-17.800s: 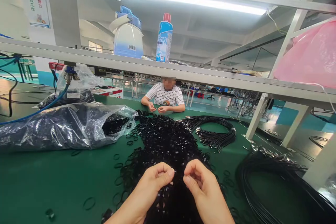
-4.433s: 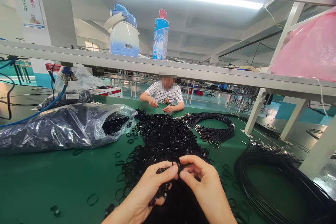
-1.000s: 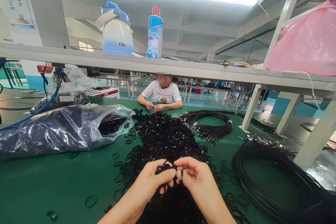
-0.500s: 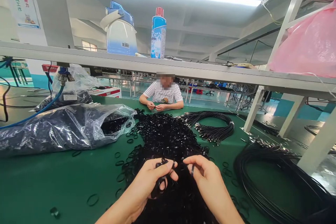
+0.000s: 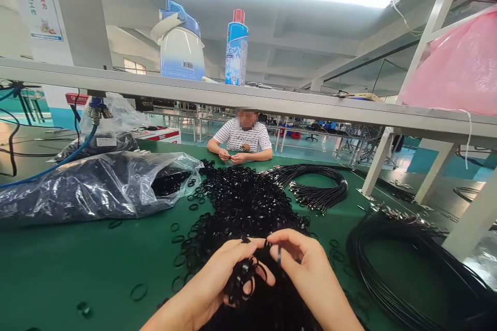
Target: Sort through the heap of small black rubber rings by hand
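Observation:
A large heap of thin black rings spreads down the middle of the green table. Over its near part, my left hand is curled around a bunch of black rings, several of them hanging between the fingers. My right hand is close beside it, thumb and forefinger bent toward the left fingertips. One small black ring shows between the two hands at the right forefinger's tip. Another dark band lies across the right thumb. The heap's near end is partly hidden by my hands.
A clear plastic bag of black parts lies at left. Coiled black cables rest at right, with another cable bundle farther back. A shelf crosses overhead, carrying a jug and spray can. A person sits opposite.
My hands have come together until the fingertips nearly meet. The left fingers have opened a little, showing more of the rings. The view has shifted slightly.

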`<action>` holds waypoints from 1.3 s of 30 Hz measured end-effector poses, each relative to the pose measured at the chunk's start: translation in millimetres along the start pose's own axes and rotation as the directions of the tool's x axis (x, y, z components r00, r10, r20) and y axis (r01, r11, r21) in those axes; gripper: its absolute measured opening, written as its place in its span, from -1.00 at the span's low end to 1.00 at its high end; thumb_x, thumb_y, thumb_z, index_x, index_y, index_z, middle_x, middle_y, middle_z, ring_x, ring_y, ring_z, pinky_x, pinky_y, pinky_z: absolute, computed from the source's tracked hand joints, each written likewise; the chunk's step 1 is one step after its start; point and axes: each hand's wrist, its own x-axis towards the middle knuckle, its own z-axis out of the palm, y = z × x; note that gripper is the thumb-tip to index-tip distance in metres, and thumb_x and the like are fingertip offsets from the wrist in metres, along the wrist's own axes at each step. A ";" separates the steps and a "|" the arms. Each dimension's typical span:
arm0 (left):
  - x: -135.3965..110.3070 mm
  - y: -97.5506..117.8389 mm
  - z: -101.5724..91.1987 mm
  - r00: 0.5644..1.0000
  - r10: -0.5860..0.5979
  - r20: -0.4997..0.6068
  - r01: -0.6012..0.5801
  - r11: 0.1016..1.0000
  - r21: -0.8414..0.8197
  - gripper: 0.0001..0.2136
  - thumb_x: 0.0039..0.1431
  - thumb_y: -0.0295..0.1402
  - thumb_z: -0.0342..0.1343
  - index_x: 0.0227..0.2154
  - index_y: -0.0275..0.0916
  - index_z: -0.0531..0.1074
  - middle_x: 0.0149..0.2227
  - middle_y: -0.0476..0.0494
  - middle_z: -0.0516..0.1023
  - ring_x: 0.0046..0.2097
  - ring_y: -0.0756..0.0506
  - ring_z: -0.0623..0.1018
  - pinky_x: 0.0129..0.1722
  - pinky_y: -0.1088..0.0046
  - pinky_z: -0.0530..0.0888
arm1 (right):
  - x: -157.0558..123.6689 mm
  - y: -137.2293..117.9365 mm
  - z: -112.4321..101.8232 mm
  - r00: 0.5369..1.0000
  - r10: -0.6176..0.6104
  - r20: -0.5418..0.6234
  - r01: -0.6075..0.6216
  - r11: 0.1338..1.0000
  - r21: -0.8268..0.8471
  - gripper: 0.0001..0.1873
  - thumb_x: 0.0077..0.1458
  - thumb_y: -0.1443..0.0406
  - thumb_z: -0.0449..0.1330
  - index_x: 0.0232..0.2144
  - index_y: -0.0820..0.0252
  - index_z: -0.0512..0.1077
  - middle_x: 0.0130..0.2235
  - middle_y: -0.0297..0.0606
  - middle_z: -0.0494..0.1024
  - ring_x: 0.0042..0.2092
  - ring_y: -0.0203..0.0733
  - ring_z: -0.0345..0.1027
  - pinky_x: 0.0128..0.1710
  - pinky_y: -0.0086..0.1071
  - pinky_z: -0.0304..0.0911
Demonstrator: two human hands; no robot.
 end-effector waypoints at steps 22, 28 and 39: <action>-5.0 5.0 7.8 0.982 0.130 0.138 -0.166 0.941 0.295 -0.79 0.03 -0.34 0.13 -0.25 -0.28 0.43 -0.43 -0.09 0.58 -0.56 0.08 0.35 -0.56 0.57 0.25 | -6.5 -7.0 6.0 0.997 -0.075 0.017 0.075 0.997 -0.034 -0.67 -0.01 0.51 0.02 -0.39 0.10 0.53 -0.41 -0.38 0.52 -0.33 -0.26 0.39 -0.31 -0.43 0.24; -0.2 -1.3 -1.4 0.997 0.072 0.036 -0.079 0.959 0.273 -0.71 0.08 -0.14 0.07 -0.31 -0.30 0.40 -0.36 -0.18 0.60 -0.53 0.07 0.35 -0.66 0.62 0.05 | 3.1 12.6 -8.5 0.984 0.079 -0.159 -0.069 0.995 0.068 -0.84 0.05 0.35 0.08 -0.34 0.14 0.45 -0.42 -0.37 0.50 -0.37 -0.22 0.33 -0.36 -0.39 0.24; -1.5 -1.6 4.5 0.995 -0.003 0.098 -0.008 0.993 0.120 -0.40 0.10 0.14 -0.19 -0.42 -0.35 0.47 -0.56 -0.17 0.52 -0.63 0.08 0.28 -0.72 0.66 0.05 | -5.7 -4.1 4.6 0.992 -0.098 0.079 0.103 0.993 -0.063 -0.70 0.01 0.46 0.07 -0.30 0.03 0.50 -0.25 -0.41 0.56 -0.21 -0.24 0.40 -0.20 -0.41 0.26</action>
